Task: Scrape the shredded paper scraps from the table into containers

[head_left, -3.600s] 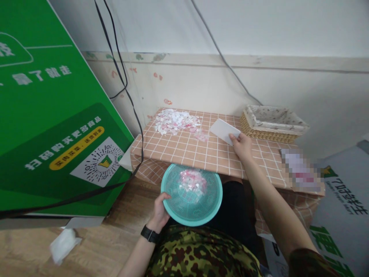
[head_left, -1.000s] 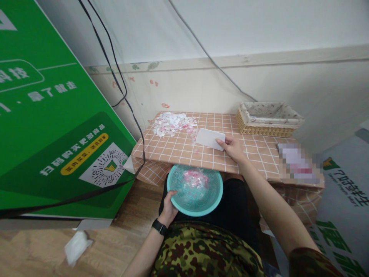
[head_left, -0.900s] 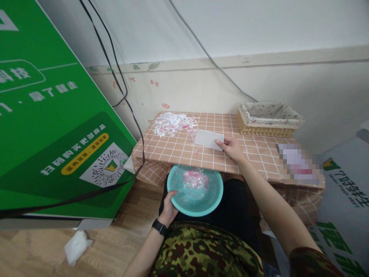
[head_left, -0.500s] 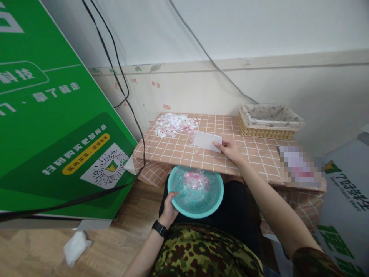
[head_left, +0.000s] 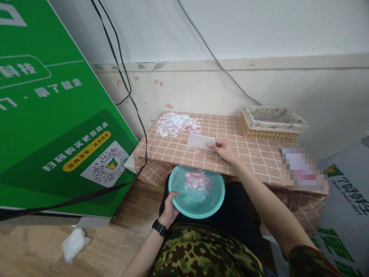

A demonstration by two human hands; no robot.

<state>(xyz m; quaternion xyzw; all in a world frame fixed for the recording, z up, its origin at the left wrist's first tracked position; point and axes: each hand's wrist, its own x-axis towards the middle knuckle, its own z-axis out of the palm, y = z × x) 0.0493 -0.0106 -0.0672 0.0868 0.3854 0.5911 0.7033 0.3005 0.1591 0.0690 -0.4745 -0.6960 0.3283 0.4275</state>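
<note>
My left hand (head_left: 170, 206) grips the near left rim of a turquoise plastic mesh basket (head_left: 211, 206), its thumb over the edge. The basket sits at my lap under the table's front edge. Pink and white scraps (head_left: 196, 181) lie in its bottom. My right hand (head_left: 223, 149) pinches the right end of a flat white card (head_left: 198, 141), low over the checked tablecloth. Whether the card touches the cloth I cannot tell. Behind it, a heap of white and pink paper scraps (head_left: 175, 124) is spread at the table's back left.
A cloth-lined wicker basket (head_left: 268, 134) stands at the back right of the table (head_left: 173, 148). A blurred-out flat item (head_left: 301, 167) lies at the right edge. Left is a green sign panel (head_left: 57, 123) with black cables. A white plastic bag (head_left: 74, 244) lies on the floor.
My right hand has moved the white card left and slightly toward me, away from the scrap heap. My left hand still holds the turquoise basket in place.
</note>
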